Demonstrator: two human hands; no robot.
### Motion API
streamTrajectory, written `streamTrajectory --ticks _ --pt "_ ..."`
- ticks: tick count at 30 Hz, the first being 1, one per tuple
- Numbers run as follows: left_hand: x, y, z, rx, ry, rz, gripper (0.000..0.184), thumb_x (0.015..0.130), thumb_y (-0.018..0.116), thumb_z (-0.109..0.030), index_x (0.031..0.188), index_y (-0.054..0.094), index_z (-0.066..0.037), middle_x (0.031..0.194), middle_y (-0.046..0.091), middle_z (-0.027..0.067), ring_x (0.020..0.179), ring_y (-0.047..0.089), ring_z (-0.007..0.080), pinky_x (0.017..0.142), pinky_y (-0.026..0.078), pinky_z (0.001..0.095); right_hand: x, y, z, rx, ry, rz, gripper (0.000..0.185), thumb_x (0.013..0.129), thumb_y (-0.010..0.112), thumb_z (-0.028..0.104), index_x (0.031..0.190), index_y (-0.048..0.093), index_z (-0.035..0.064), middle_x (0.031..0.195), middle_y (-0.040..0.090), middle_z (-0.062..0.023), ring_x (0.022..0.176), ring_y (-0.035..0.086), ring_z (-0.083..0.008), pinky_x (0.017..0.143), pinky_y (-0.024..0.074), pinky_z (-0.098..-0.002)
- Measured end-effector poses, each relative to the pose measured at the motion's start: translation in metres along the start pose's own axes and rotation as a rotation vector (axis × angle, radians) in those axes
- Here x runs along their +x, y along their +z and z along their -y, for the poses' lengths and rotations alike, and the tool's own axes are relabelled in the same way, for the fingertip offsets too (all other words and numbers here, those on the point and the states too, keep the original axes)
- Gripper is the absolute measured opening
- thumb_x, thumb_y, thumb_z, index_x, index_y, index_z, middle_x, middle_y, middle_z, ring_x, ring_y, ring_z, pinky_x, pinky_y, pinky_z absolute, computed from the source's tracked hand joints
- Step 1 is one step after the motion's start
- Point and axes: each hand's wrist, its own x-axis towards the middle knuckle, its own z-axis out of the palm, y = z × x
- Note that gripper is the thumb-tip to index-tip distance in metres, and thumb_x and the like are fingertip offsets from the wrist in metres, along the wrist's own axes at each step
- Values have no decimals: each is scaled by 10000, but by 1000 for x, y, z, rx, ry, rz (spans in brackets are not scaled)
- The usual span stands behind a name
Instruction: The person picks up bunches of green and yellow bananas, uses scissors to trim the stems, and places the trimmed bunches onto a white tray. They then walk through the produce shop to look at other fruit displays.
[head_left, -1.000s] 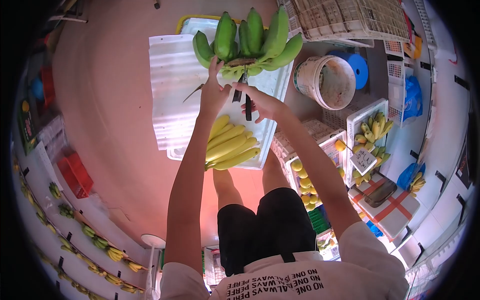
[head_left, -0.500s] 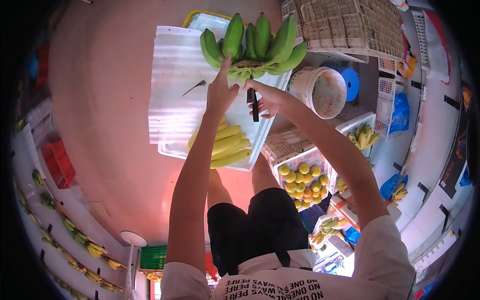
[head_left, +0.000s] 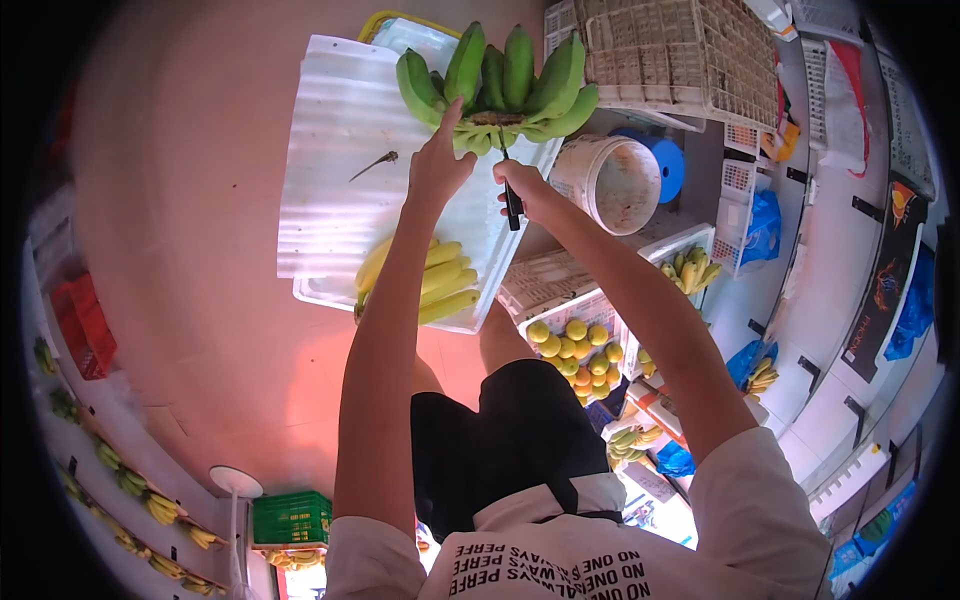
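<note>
A large bunch of green bananas lies at the far end of a white foam sheet, its brown cut crown facing me. My left hand has its index finger stretched out to the bunch's left side, thumb apart; its other fingers are partly hidden. My right hand is closed around the black handle of a knife. The blade points away from me and meets the bunch just below the crown. Nearer to me, yellow bananas lie partly behind my left forearm.
A dark, thin stem piece lies on the sheet. To the right stand a white bucket, a stacked crate and a crate of orange-yellow round fruit. Shelves with bananas line the lower left.
The whole view has shifted slightly. The fingers of my right hand have wrapped closer around the knife handle. My left hand keeps its place at the bunch.
</note>
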Motion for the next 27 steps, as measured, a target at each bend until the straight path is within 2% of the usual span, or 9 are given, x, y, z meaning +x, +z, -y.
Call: streamTrajectory --ticks 2,12,14,16,18,20,22,24,27 --pt "0 -2 0 24 -6 -4 718 613 531 -118 1241 197 -213 1111 469 83 882 514 277 725 419 343 2 3 -2 26 -71 -113 136 531 506 133 584 418 43 545 382 -60 458 409 -173 380 384 -308" --pt "2 -4 7 98 2 10 663 664 513 -126 1241 202 -222 1163 433 57 902 517 227 670 419 318 19 -10 -10 -338 -258 -138 234 621 454 183 663 481 -45 550 516 -133 464 535 -226 449 439 -327" --pt "-9 -1 3 -593 -184 -139 584 716 513 -145 1227 233 -185 1150 430 81 894 509 219 645 425 293 26 -13 -15 -311 -256 -92 229 641 458 178 722 467 -36 585 498 -117 479 514 -200 426 445 -317" --pt "-28 22 3 -703 -355 -242 584 725 577 -271 1178 276 -57 1072 434 139 882 488 209 642 422 276 32 -15 -17 -277 -255 -45 232 662 462 173 780 453 -26 621 480 -100 495 494 -174 404 452 -308" --pt "-47 51 4 -733 -592 -14 694 679 580 -430 1192 284 -69 1115 390 101 916 464 206 723 373 339 24 -13 -16 -202 -263 -20 247 664 464 190 822 444 1 617 468 -87 486 485 -177 433 441 -324" --pt "-69 52 -16 -739 -762 392 729 688 438 -591 1227 236 -143 1235 290 91 1095 347 277 855 175 563 20 -13 -14 -130 -231 -37 275 611 475 200 723 493 -51 584 486 -124 487 462 -212 448 363 -337" --pt "-70 66 -5 -1016 -784 624 697 706 429 -573 1223 238 -147 1241 289 83 1133 297 275 882 115 574 9 -11 -6 -131 -207 -48 270 617 479 193 736 496 -50 589 482 -127 494 453 -220 449 357 -358" --pt "-72 65 -11 -1094 -773 644 685 709 429 -569 1219 245 -151 1248 283 77 1143 280 277 877 100 587 10 -9 -3 -144 -129 -81 241 631 465 180 694 507 -48 575 480 -124 496 436 -221 456 346 -370" --pt "-72 65 -15 -1131 -752 648 661 711 433 -564 1199 270 -150 1255 277 67 1155 263 277 866 79 607 27 -9 -7 -155 -20 -68 280 666 504 242 862 477 43 618 456 -76 529 452 -192 474 388 -370"
